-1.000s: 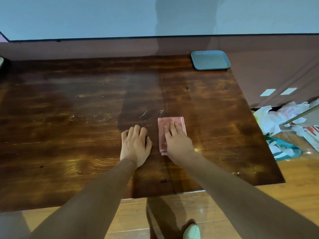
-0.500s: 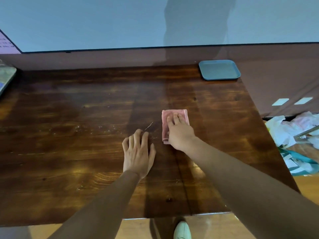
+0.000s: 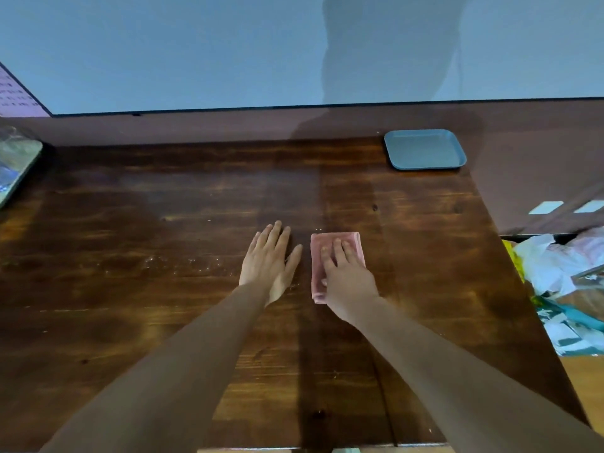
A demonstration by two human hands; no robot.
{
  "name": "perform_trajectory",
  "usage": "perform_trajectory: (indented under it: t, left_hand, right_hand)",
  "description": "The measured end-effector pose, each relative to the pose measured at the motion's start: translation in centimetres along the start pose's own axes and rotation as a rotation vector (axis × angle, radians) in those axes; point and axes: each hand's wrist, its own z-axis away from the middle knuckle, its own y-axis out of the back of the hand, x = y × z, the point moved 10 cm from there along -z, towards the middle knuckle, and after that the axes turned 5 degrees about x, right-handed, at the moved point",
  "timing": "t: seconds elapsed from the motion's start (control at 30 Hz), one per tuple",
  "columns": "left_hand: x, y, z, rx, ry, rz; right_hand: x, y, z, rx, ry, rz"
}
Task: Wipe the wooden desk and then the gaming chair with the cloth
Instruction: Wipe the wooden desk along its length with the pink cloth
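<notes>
While the right hand (image 3: 346, 276) is pressing down on the folded pink cloth (image 3: 316, 266), its fingers are lying straight and a little spread over the fabric, curling round nothing. The cloth is lying flat on the desk (image 3: 163, 289), slightly toward 3 o'clock from the desk's middle, with its far end and left strip showing past the hand. At 9 o'clock from the cloth, just beside it but apart, the left hand (image 3: 269, 263) is resting palm-down on bare wood, fingers straight and close together, thumb angling out toward the cloth and holding nothing. Pale specks (image 3: 183, 261) are lying scattered on the wood at 9 o'clock from that hand. A blue tray (image 3: 425, 150) is sitting at the desk's 1 o'clock corner. Off the desk at 3 o'clock, crumpled bags (image 3: 555, 266) in white and teal are lying in a heap. At 10 o'clock a flat grey object (image 3: 16, 165) is being cut off by the frame edge; I cannot tell what it is.
</notes>
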Motion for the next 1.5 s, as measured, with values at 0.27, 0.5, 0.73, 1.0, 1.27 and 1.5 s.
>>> perform_trajectory:
  t: [0.27, 0.5, 0.73, 1.0, 1.27, 1.5]
  left_hand:
    - [0.0, 1.5, -3.6, 0.113, -0.014, -0.088]
    - [-1.6, 2.0, -8.7, 0.035, 0.010, -0.006]
    - [-2.0, 1.9, -9.0, 0.199, 0.050, 0.063]
    - [-1.9, 1.8, -12.5, 0.243, 0.036, -0.114]
    - [-2.5, 1.1, -12.3, 0.289, 0.054, -0.059]
    - [-3.0, 0.0, -13.2, 0.215, 0.035, 0.010]
  right_hand:
    - [1.2, 3.2, -6.3, -0.030, -0.011, -0.028]
    - [0.9, 1.0, -2.8, -0.036, 0.049, 0.002]
    - [1.8, 3.6, -10.8, -0.019, 0.010, -0.004]
    - [2.0, 4.9, -13.9, 0.009, 0.005, 0.007]
    - [1.7, 3.3, -11.8, -0.005, 0.060, -0.054]
    - [3.3, 7.1, -22.7, 0.079, -0.005, -0.055]
